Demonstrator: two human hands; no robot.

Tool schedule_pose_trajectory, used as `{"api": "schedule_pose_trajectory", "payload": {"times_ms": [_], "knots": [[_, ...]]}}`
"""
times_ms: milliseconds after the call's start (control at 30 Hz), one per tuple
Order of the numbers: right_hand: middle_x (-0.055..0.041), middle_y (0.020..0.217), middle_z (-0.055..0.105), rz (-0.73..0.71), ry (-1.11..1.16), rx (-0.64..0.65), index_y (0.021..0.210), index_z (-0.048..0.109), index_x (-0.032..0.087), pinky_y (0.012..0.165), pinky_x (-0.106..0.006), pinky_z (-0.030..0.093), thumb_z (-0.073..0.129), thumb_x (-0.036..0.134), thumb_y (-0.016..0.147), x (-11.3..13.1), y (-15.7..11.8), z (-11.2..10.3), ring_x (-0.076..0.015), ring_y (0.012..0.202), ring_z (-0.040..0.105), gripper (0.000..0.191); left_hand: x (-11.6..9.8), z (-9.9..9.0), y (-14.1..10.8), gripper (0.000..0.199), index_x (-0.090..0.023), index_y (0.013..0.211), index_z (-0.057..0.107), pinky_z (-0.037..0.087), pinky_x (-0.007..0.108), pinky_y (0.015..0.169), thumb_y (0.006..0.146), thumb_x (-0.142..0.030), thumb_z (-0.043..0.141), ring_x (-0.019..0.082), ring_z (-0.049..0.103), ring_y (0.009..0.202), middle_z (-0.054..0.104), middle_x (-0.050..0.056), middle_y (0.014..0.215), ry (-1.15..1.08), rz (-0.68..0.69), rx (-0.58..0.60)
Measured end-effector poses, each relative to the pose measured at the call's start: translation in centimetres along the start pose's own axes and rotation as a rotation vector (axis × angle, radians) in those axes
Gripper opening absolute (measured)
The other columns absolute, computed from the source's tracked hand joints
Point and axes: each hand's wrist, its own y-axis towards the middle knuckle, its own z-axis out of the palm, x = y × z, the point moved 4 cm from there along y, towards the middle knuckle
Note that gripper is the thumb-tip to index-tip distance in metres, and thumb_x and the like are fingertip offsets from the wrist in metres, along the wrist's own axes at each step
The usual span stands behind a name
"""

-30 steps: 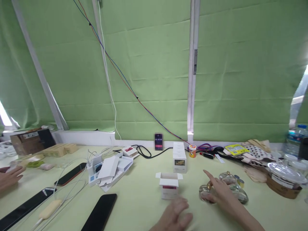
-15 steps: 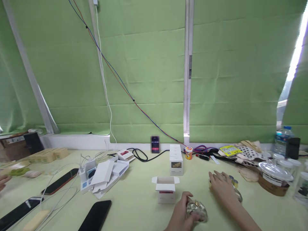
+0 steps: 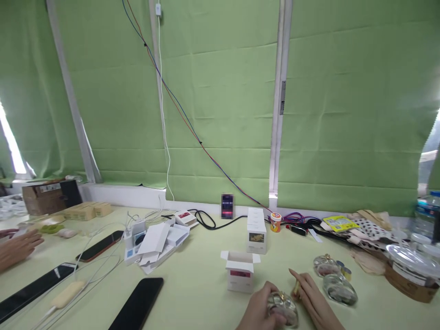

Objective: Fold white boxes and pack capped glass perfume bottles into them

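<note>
My left hand (image 3: 260,309) is closed around a rounded clear glass perfume bottle (image 3: 284,310) with a gold-coloured neck, low in the view. Just right of it, my right hand (image 3: 311,298) pinches a small gold-coloured cap (image 3: 296,288) beside the bottle. To the right lie a glass bottle with a gold neck (image 3: 326,266) and another clear glass bottle (image 3: 340,289). Small caps (image 3: 345,273) stand near them. An open white box (image 3: 240,280) with its flaps up is just beyond my left hand.
White boxes (image 3: 256,240) stand in a row behind the open box. On the left are a black phone (image 3: 137,305), flattened white cartons (image 3: 156,245) and white cables. A lidded bowl (image 3: 410,272) stands at right. Another person's hand (image 3: 22,247) is at the far left.
My right hand has moved left, away from the loose bottles and toward the held bottle, with a small cap now in its fingers. The camera has turned slightly left.
</note>
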Motion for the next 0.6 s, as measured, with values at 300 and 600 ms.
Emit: {"api": "schedule_pose_trajectory", "payload": {"times_ms": [300, 600], "knots": [[-0.0066, 0.094, 0.072, 0.090, 0.005, 0.021, 0.094, 0.068, 0.021, 0.078, -0.027, 0.054, 0.055, 0.034, 0.080, -1.4, 0.3, -1.3, -0.0220, 0.089, 0.068, 0.023, 0.7, -0.1, 0.6, 0.050, -0.015, 0.094, 0.053, 0.041, 0.027, 0.063, 0.059, -0.044, 0.072, 0.018, 0.053, 0.069, 0.060, 0.003, 0.078, 0.120, -0.062, -0.016], [-0.0082, 0.115, 0.069, -0.355, -0.502, -0.110, 0.121, 0.056, 0.021, 0.078, -0.028, 0.057, 0.048, 0.021, 0.085, -1.4, -0.8, -2.7, -0.0216, 0.100, 0.068, 0.037, -4.2, -4.1, -6.1, 0.020, -0.036, 0.106, 0.060, 0.049, 0.030, 0.080, 0.090, -0.038, 0.048, 0.018, 0.063, 0.080, 0.070, 0.000, 0.084, 0.591, 0.618, -0.234]]}}
